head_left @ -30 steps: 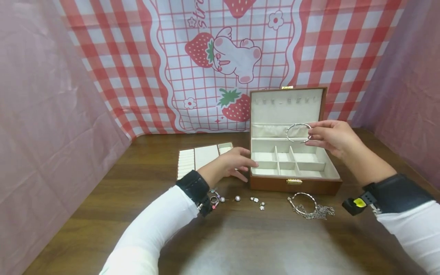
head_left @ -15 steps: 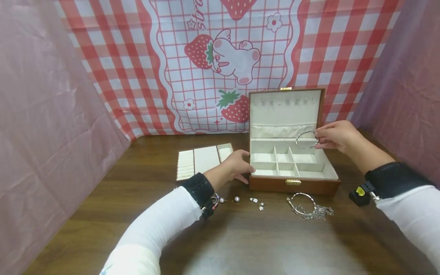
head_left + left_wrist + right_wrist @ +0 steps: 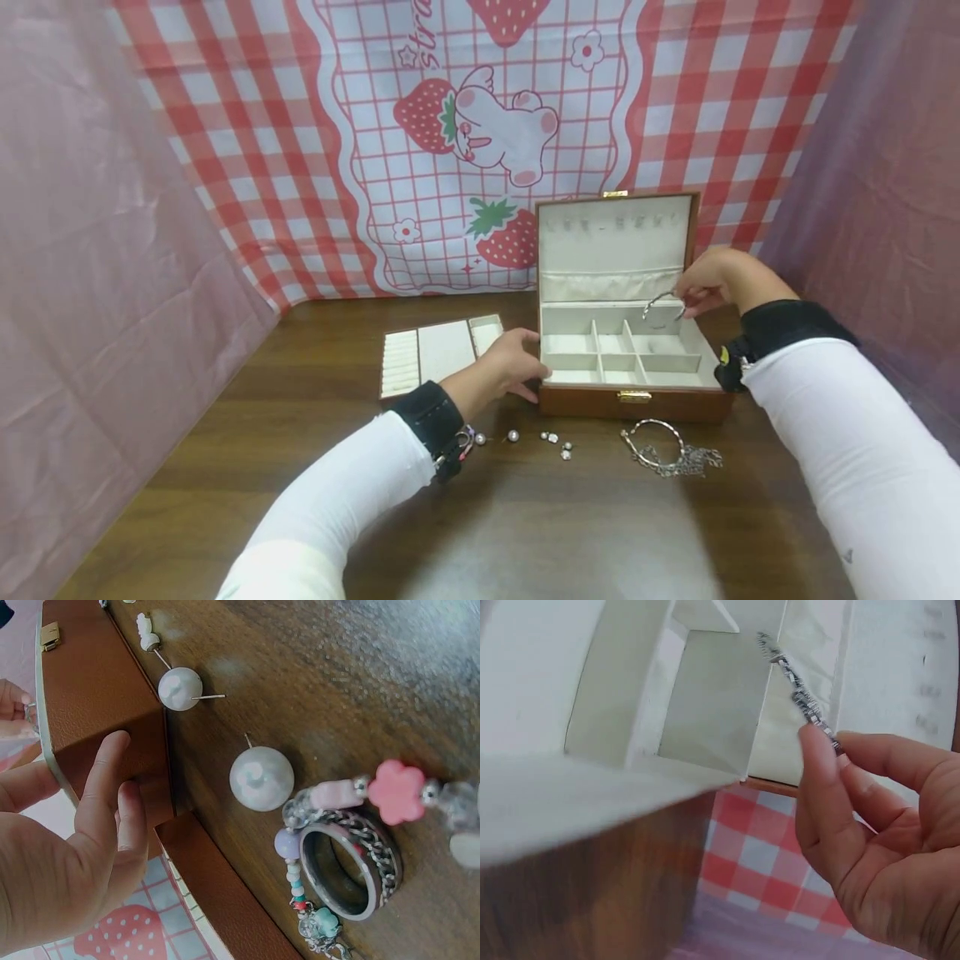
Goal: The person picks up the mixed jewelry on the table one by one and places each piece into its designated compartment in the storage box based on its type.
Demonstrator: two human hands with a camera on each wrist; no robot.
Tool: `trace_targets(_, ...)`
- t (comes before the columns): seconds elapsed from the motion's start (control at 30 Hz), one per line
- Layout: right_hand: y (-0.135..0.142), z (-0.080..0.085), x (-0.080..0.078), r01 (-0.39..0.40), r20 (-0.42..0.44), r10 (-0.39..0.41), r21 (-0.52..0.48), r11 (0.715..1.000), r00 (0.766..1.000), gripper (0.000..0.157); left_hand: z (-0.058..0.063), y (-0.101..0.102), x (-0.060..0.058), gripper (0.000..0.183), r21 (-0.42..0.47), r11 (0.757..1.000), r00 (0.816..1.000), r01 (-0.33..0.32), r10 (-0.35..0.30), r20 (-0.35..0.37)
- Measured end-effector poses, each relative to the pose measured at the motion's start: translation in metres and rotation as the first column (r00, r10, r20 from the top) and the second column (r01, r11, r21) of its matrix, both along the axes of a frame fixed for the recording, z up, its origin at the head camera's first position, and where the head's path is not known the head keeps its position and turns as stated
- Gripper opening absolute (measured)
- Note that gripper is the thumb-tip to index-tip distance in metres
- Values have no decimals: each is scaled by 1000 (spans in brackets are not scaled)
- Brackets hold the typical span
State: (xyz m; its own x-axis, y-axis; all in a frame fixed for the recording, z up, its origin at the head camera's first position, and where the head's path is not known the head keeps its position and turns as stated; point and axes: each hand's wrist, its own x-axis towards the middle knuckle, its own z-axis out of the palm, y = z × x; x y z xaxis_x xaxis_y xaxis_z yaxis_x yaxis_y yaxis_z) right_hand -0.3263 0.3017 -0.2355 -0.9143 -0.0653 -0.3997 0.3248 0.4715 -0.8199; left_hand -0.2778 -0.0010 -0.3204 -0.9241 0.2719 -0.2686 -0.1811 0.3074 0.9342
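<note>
A brown jewelry box stands with its lid raised, its cream inside divided into several compartments. My right hand pinches a silver bangle between thumb and fingers, over the back right compartment. In the right wrist view the bangle appears edge-on, apart from the compartment walls. At the box's left side my left hand has its fingers fairly straight. One finger reaches the rim, and other fingertips lie against the brown outer wall, as the left wrist view shows the left hand.
Left of the box lies a brown-edged tray with ring rolls. In front are a second bangle, a tangled chain, pearl earrings, small stud earrings, a ring and a beaded bracelet.
My right hand with the bangle has shifted right and lower toward the back right compartment, its wrist now turned higher. My left fingers have settled against the box's left side.
</note>
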Motion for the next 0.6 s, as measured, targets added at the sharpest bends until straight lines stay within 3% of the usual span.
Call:
trace_targets(0.17,-6,-2,-2,-42,91,30,140,989,995,20,1,0,1,72,14,1000,1000,-3,3,-5)
trace_targets(0.27,-10,-8,-3,-86,143,47,286,954,989,15,1,0,1,72,15,1000,1000,-1,1,4)
trace_targets(0.37,-14,-13,-8,-188,221,109,378,906,969,15,0,1,0,72,10,1000,1000,7,-7,8)
trace_targets(0.47,-16,-18,-14,-341,283,227,469,815,932,25,-1,2,1,72,11,1000,1000,11,-11,4)
trace_targets(0.53,-17,-20,-16,-373,309,244,484,792,919,31,-2,2,1,72,14,1000,1000,7,-7,3)
trace_targets(0.6,-17,-22,-18,-412,313,279,548,728,908,35,-3,3,3,72,15,1000,1000,1,-1,2)
